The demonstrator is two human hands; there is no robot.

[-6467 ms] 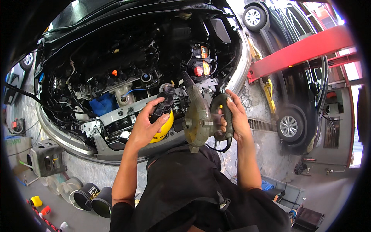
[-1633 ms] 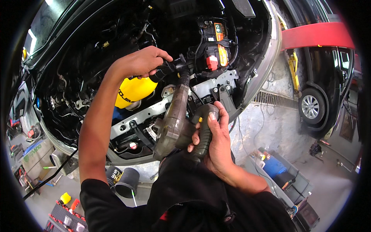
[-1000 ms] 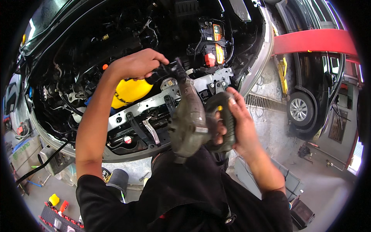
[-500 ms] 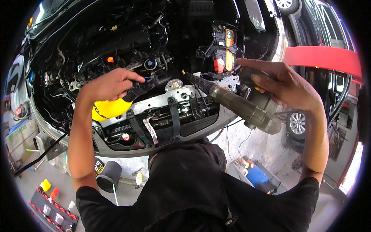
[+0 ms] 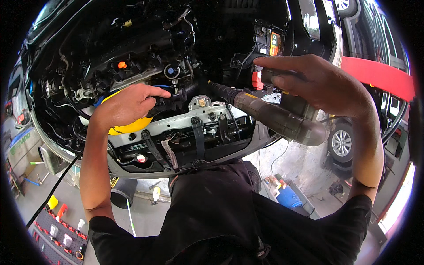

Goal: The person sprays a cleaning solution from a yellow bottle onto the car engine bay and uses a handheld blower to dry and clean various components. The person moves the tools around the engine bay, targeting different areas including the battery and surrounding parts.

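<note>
My left hand [image 5: 126, 105] is closed over a rounded yellow tool [image 5: 132, 126] with a black front end, at the engine bay's front left. Its index finger points right over the black part; the grip is mostly hidden. On the right, my right hand [image 5: 316, 84] curls round a dark plastic part, index finger stretched left and thumb below it. Beneath this hand hangs a long brownish-black plastic duct [image 5: 274, 114], ribbed at its thin end, which reaches over the engine bay. How the duct joins the gripped part is hidden.
A silver front crossmember [image 5: 172, 123] spans the car's nose. Behind my right hand sits the battery [image 5: 263, 42] with a red terminal cover [image 5: 257, 80]. A red beam [image 5: 375, 73] juts in at right. Below are a black bucket [image 5: 123, 193] and a parts tray [image 5: 62, 236].
The view has shifted. My right hand has moved left over the battery's near end, and the duct beneath it has tilted slightly. My left hand sits a little higher over the yellow tool.
</note>
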